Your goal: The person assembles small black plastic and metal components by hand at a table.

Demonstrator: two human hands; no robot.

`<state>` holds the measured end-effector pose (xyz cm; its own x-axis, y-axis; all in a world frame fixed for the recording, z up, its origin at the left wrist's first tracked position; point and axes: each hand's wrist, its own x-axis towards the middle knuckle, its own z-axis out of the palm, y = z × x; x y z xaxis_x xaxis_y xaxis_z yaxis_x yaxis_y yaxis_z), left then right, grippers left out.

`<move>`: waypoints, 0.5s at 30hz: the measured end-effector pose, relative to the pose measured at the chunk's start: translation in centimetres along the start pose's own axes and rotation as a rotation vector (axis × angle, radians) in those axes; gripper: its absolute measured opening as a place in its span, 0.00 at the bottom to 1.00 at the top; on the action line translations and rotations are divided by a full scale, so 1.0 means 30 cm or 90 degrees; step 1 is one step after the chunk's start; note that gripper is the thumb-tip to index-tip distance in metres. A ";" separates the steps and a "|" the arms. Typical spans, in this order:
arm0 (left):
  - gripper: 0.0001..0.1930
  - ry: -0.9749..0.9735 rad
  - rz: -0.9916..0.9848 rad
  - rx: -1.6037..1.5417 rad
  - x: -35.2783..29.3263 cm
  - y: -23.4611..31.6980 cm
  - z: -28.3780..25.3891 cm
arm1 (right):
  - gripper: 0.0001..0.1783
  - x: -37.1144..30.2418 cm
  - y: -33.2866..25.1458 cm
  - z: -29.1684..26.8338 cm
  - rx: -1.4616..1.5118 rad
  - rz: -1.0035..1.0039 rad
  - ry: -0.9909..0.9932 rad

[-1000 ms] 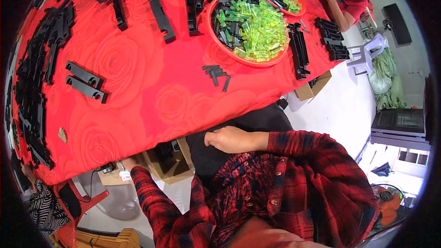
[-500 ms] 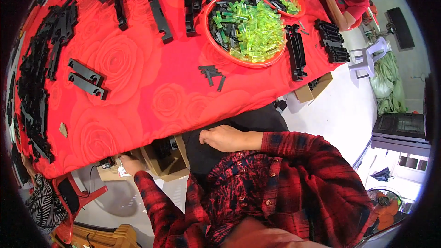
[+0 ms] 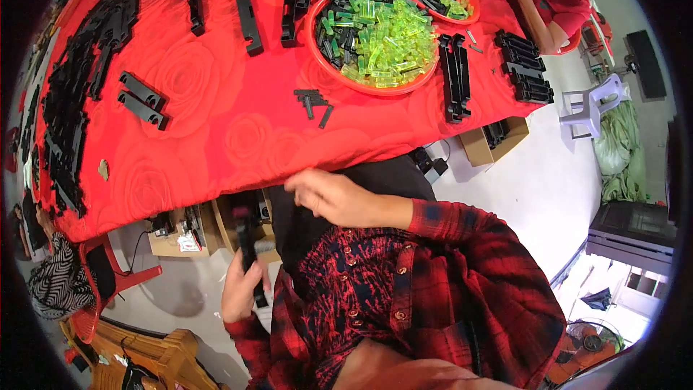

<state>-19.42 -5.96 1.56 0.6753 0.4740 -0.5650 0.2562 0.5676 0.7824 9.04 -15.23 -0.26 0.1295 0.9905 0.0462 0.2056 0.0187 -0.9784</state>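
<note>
Below the table's near edge, my left hand (image 3: pixel 242 292) is closed around a long narrow black plastic bar (image 3: pixel 247 242), which stands roughly upright and is partly blurred. My right hand (image 3: pixel 328 195) hovers over my lap just under the cloth's edge, its fingers loosely apart and slightly smeared, with nothing seen in them. On the red table nearest my hands lie a small pile of short black pieces (image 3: pixel 310 101) and a pair of black plastic bars with round cut-outs (image 3: pixel 143 101).
A red basin (image 3: pixel 386 91) holds yellow-green clear pieces and black ones; a second basin (image 3: pixel 473 14) stands behind it. Black bars (image 3: pixel 94 65) heap along the left. Cardboard boxes (image 3: pixel 498 146) sit under the table. A co-worker (image 3: pixel 552 0) sits at the far right.
My left hand has drawn back from a box under the table and now holds the black bar. My right hand has moved slightly left and up, its fingers loosening. The view has shifted.
</note>
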 end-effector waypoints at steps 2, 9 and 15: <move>0.22 -0.024 -0.003 0.062 0.101 0.091 0.150 | 0.24 0.005 -0.042 -0.046 0.017 -0.033 0.072; 0.23 -0.209 0.039 0.086 0.299 0.174 0.437 | 0.18 -0.048 -0.175 -0.184 -0.095 0.051 0.265; 0.20 -0.247 0.039 0.079 0.290 0.152 0.469 | 0.10 -0.053 -0.149 -0.241 -0.147 -0.016 0.316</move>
<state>-2.63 -8.73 3.89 0.8964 0.2023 -0.3944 0.2730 0.4489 0.8508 14.92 -17.87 5.50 0.5524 0.8058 0.2135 0.4148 -0.0436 -0.9088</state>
